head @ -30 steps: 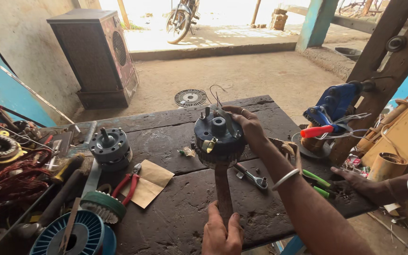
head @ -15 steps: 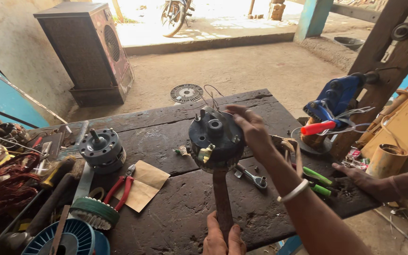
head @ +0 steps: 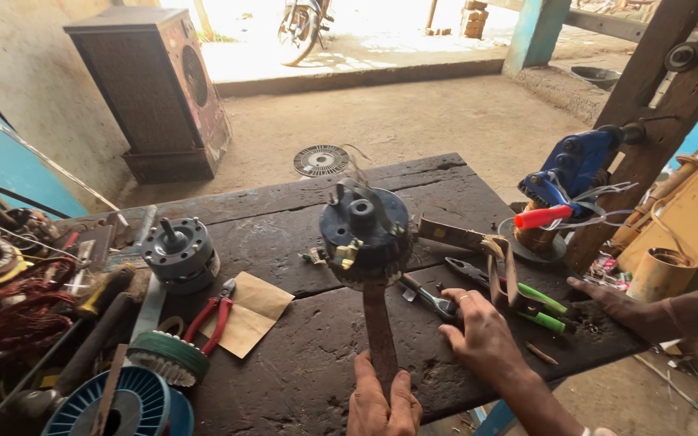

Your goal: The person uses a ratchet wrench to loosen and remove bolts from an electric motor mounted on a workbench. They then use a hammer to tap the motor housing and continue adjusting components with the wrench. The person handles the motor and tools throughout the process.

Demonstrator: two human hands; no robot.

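My left hand grips the lower end of a rusty rod that stands upright at the near edge of the dark wooden table. A dark round fan motor with loose wires sits on top of the rod. My right hand lies low on the table to the right of the rod. Its fingers are spread, and their tips are at a small adjustable wrench. Nothing is held in it.
Another person's hand rests on the table's right end near green-handled pliers. A second motor, red pliers, brown paper and a blue wire spool lie left. A blue power tool and a red-handled screwdriver sit at the right.
My right hand has let go of the motor's top and dropped to the table beside the wrench. My left hand still holds the rod with the motor upright.
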